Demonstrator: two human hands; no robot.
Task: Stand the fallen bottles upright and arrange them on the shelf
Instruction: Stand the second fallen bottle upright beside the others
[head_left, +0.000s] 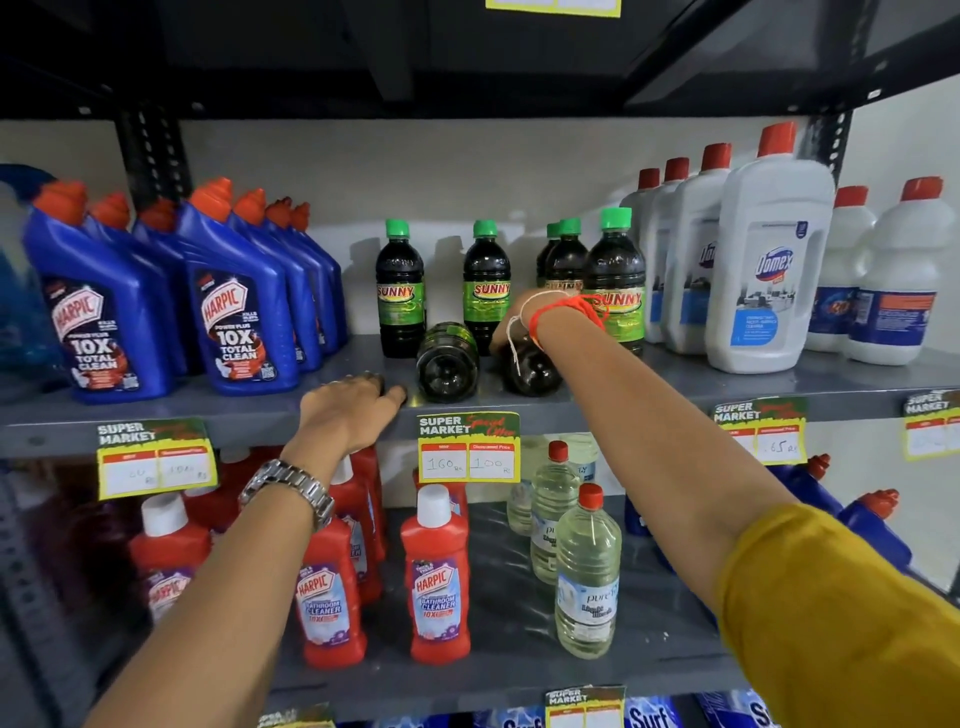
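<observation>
Two dark Sunny bottles lie on their sides on the grey shelf (727, 387), bases toward me: the left fallen bottle (448, 366) and the right fallen bottle (535, 371). My right hand (511, 325) reaches in over the right one and closes around its upper part; my wrist, with red and white threads, hides the fingers. My left hand (356, 408) rests flat on the shelf's front edge, just left of the left fallen bottle, holding nothing. Several upright Sunny bottles with green caps stand behind, such as one (399, 291) at the left and one (615, 283) at the right.
Blue Harpic bottles (239, 306) fill the shelf's left side and white Domex bottles (769, 265) its right. Price tags (467, 447) hang on the shelf edge. The lower shelf holds red Harpic cleaners (439, 577) and clear bottles (587, 577).
</observation>
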